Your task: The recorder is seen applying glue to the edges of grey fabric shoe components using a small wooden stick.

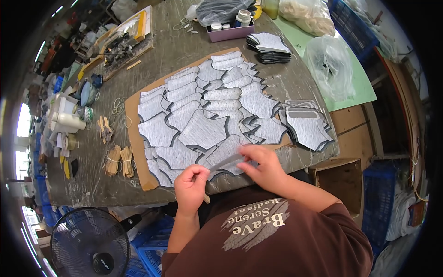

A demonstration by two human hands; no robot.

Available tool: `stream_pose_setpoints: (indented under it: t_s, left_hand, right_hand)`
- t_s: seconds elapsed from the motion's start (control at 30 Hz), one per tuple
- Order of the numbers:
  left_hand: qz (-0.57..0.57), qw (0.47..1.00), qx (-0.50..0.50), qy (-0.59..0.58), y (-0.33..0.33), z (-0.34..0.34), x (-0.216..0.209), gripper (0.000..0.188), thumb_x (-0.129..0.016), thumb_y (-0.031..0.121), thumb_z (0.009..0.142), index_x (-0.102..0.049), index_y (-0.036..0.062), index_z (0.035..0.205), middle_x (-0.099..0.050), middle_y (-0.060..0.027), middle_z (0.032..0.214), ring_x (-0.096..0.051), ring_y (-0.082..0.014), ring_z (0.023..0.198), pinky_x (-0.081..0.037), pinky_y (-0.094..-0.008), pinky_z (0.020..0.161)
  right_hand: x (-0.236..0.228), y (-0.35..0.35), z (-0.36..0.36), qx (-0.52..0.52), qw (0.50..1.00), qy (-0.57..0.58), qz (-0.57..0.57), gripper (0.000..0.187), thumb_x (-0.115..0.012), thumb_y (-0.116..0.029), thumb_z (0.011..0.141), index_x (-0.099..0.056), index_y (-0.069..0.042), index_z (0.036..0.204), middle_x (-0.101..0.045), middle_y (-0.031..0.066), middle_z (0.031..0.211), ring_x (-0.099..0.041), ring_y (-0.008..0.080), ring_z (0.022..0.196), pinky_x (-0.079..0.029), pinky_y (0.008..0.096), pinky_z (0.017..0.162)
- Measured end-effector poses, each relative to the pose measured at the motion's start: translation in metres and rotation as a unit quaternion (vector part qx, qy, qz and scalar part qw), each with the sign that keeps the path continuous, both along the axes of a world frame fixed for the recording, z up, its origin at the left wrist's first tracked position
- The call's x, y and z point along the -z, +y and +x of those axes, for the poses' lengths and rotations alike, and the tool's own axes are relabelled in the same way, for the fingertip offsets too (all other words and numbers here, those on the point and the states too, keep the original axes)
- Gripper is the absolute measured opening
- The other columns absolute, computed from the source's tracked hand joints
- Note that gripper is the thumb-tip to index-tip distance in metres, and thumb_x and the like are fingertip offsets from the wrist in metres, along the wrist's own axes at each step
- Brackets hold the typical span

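My left hand (191,184) is closed, its thumb and forefinger pinching one end of a thin grey strip (225,162). The tip of a flat wooden stick (206,198) pokes out below the same hand. At the strip's other end is my right hand (264,170), thumb and forefinger apart; its fingertips are slightly blurred, and whether they touch the strip I cannot tell. Under both hands, overlapping rows of grey, dark-edged cut pieces (203,130) cover a brown cardboard sheet (134,134).
More cut pieces are stacked at the right (307,127) and far right (272,54). Bundles of wooden sticks (112,161) and rubber bands (118,107) lie left. A purple box (230,32) holds jars at the back. A black fan (90,242) stands lower left.
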State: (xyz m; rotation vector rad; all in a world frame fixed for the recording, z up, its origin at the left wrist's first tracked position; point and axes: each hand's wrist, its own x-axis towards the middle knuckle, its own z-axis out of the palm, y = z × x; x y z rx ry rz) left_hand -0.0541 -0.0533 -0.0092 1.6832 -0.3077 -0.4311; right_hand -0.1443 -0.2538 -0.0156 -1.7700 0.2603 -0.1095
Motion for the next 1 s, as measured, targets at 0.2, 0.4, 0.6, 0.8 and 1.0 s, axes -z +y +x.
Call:
stream_pose_setpoints:
  t_s: [0.2, 0.4, 0.6, 0.8, 1.0]
  left_hand:
    - [-0.062, 0.989, -0.089, 0.097, 0.016, 0.012, 0.01, 0.004, -0.065, 0.003, 0.083, -0.062, 0.0003, 0.084, -0.05, 0.0033, 0.061, -0.041, -0.0022, 0.049, -0.03, -0.0172, 0.044]
    - [-0.033, 0.989, -0.077, 0.125, 0.006, 0.013, 0.009, 0.007, -0.066, -0.001, 0.079, -0.064, -0.0016, 0.085, -0.055, 0.0007, 0.063, -0.045, -0.0034, 0.05, -0.034, -0.017, 0.045]
    - [0.016, 0.997, 0.012, 0.077, -0.007, 0.02, 0.015, 0.004, -0.063, 0.003, 0.083, -0.063, -0.0006, 0.084, -0.052, 0.0032, 0.061, -0.043, -0.0026, 0.051, -0.031, -0.0174, 0.045]
    - [0.032, 0.995, 0.022, 0.087, -0.02, 0.023, 0.02, 0.006, -0.064, 0.005, 0.083, -0.064, -0.0005, 0.083, -0.056, 0.0025, 0.064, -0.046, -0.0029, 0.053, -0.036, -0.0187, 0.048]
    - [0.042, 0.996, 0.014, 0.081, -0.025, 0.025, 0.023, 0.003, -0.063, 0.003, 0.083, -0.063, -0.0001, 0.082, -0.054, 0.0029, 0.063, -0.043, -0.0024, 0.05, -0.032, -0.0174, 0.045]
  right_hand:
    - [0.015, -0.006, -0.003, -0.039, 0.901, -0.136, -0.41, 0.044, -0.071, -0.017, 0.069, -0.054, -0.006, 0.108, -0.055, 0.0087, 0.094, -0.051, 0.0273, 0.091, -0.042, 0.0379, 0.079]
    - [0.024, 0.002, -0.016, -0.06, 0.913, -0.137, -0.379, 0.028, -0.065, -0.013, 0.072, -0.059, -0.003, 0.098, -0.052, 0.0094, 0.1, -0.05, 0.0262, 0.088, -0.042, 0.0369, 0.074]
    - [0.025, 0.002, -0.018, -0.077, 0.888, -0.145, -0.429, 0.027, -0.061, -0.012, 0.076, -0.058, -0.001, 0.101, -0.051, 0.0118, 0.113, -0.05, 0.0257, 0.089, -0.041, 0.037, 0.074]
    - [0.026, 0.002, -0.018, -0.088, 0.878, -0.139, -0.449, 0.032, -0.056, -0.01, 0.072, -0.057, 0.0, 0.102, -0.051, 0.0128, 0.114, -0.049, 0.0263, 0.091, -0.041, 0.0362, 0.075]
    - [0.024, 0.002, -0.017, -0.1, 0.858, -0.131, -0.486, 0.034, -0.054, -0.012, 0.073, -0.056, 0.0, 0.104, -0.051, 0.0148, 0.116, -0.047, 0.0287, 0.107, -0.04, 0.0372, 0.081]
